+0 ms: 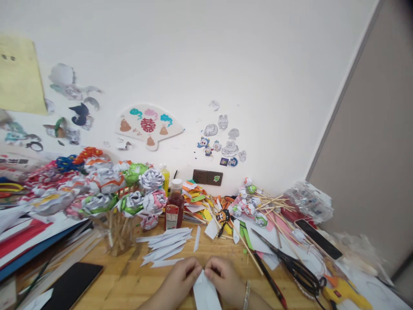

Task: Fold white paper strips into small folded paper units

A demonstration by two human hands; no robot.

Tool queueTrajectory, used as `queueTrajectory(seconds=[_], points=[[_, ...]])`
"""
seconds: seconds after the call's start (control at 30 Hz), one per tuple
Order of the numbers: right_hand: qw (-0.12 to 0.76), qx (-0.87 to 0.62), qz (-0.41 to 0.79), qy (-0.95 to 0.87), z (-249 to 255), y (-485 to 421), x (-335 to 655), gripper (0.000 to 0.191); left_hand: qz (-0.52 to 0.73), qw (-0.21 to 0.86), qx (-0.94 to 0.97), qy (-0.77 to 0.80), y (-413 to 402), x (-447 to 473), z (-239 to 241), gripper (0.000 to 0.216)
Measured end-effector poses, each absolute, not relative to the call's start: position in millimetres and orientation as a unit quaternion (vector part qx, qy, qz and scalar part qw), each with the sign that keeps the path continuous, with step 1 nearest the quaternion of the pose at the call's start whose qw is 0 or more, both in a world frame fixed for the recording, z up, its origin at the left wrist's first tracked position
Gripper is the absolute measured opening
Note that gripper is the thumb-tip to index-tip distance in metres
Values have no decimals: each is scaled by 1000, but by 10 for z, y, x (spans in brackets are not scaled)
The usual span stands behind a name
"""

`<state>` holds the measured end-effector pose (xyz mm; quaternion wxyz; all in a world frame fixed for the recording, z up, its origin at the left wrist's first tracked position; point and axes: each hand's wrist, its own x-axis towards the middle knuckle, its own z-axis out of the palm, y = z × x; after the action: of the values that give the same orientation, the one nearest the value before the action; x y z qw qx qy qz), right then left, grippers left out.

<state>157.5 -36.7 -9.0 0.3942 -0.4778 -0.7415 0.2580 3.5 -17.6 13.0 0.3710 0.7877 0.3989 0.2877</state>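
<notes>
Between my two hands is a white paper strip (207, 295), its top end pinched at the front of the wooden table. My left hand (183, 276) grips its upper left edge with thumb and fingers together. On the upper right edge, my right hand (224, 275) pinches the same strip; a bracelet circles that wrist. Just beyond my left hand lies a pile of folded white paper strips (167, 245). One separate narrow paper piece (197, 238) rests to the right of that pile.
Paper flowers on sticks stand in a holder (119, 232) at left, beside a bottle of red liquid (174, 206). Black scissors (295, 269), a pen (269, 280), a yellow glue gun (346, 292) and a phone (318, 239) lie right. A dark tablet-like slab (72, 286) lies left.
</notes>
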Motion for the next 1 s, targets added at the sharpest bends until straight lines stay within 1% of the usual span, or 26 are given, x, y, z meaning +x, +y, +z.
queueTrajectory(seconds=[0.3,0.47,0.67,0.83,1.0], points=[[379,-505,210,-746,-62,-388,1551,24,273,325,814,397,-215,35,123,27],[400,-510,213,-731,-52,-379,1542,26,292,336,797,409,-218,31,134,29],[384,-500,212,-747,-38,-387,1550,27,304,348,794,395,-206,36,93,29],[378,-496,219,-751,-30,-401,1557,25,331,353,772,413,-190,43,93,26],[387,-502,209,-745,-25,-407,1558,26,319,387,763,407,-170,49,138,27]])
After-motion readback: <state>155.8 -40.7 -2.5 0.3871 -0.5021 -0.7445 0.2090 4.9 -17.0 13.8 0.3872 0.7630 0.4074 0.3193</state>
